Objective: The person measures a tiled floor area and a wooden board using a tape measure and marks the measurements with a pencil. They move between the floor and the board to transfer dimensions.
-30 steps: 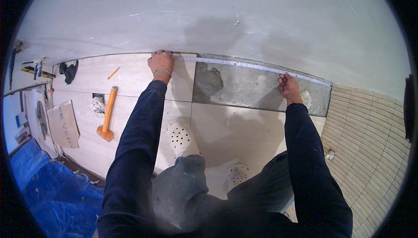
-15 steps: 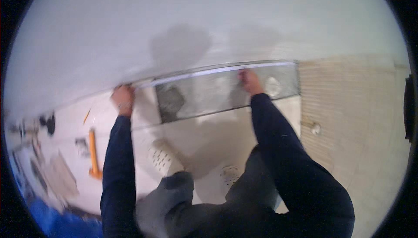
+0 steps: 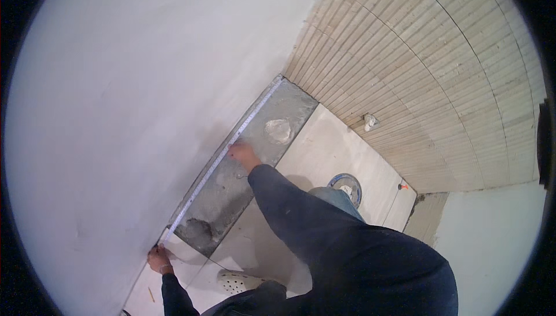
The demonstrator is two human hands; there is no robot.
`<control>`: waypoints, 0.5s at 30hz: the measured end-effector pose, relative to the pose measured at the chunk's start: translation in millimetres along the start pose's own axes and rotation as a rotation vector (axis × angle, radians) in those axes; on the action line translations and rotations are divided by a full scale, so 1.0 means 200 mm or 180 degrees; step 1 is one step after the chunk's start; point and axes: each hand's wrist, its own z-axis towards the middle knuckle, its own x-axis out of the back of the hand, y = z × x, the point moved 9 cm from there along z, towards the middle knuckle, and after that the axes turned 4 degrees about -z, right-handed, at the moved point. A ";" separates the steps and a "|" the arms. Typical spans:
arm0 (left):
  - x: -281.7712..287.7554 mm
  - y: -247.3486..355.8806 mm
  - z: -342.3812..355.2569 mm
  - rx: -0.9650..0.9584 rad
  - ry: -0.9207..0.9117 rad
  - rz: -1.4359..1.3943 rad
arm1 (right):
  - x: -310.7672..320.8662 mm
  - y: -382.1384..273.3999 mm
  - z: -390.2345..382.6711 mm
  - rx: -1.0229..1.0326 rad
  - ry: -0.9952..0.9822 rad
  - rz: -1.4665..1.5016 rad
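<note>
A white tape measure [image 3: 205,178] stretches along a bare grey concrete strip [image 3: 295,102] beside the white wall, reaching to the corner at the ribbed wall. My left hand [image 3: 159,258] grips its near end at the edge of the pale floor tiles [image 3: 186,252]. My right hand [image 3: 243,155] pinches the tape around the middle of the strip, with its fingertips partly obscured. A pale round patch [image 3: 278,131] lies on the concrete to the right of that hand. A pencil [image 3: 152,294] rests on the tile below my left hand.
The white wall [image 3: 116,84] fills the left. A ribbed beige wall [image 3: 405,73] with a small fitting [image 3: 370,121] rises on the right. A blue-rimmed round object [image 3: 356,192] is partly behind my leg. A small orange-tipped item [image 3: 403,186] sits near the far tile edge. My white shoe [image 3: 234,282] is below.
The view has swung toward the right-hand corner and ribbed wall, so the strip now runs diagonally and the hammer is out of sight. Both hands remain on the tape.
</note>
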 end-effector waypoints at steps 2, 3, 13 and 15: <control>0.02 0.05 -0.02 -0.0061 0.0002 -0.0072 | -0.03 0.05 0.01 -0.0111 -0.0013 0.0255; 0.03 0.03 -0.02 -0.0029 0.0006 -0.0154 | -0.05 0.04 0.02 -0.0138 -0.0029 0.0362; 0.02 -0.03 0.03 -0.0202 0.0052 -0.0071 | -0.12 0.01 0.01 -0.0551 0.0023 0.1164; 0.03 -0.04 0.03 -0.0216 0.0062 -0.0199 | -0.18 0.08 0.00 -0.1009 -0.0112 0.1634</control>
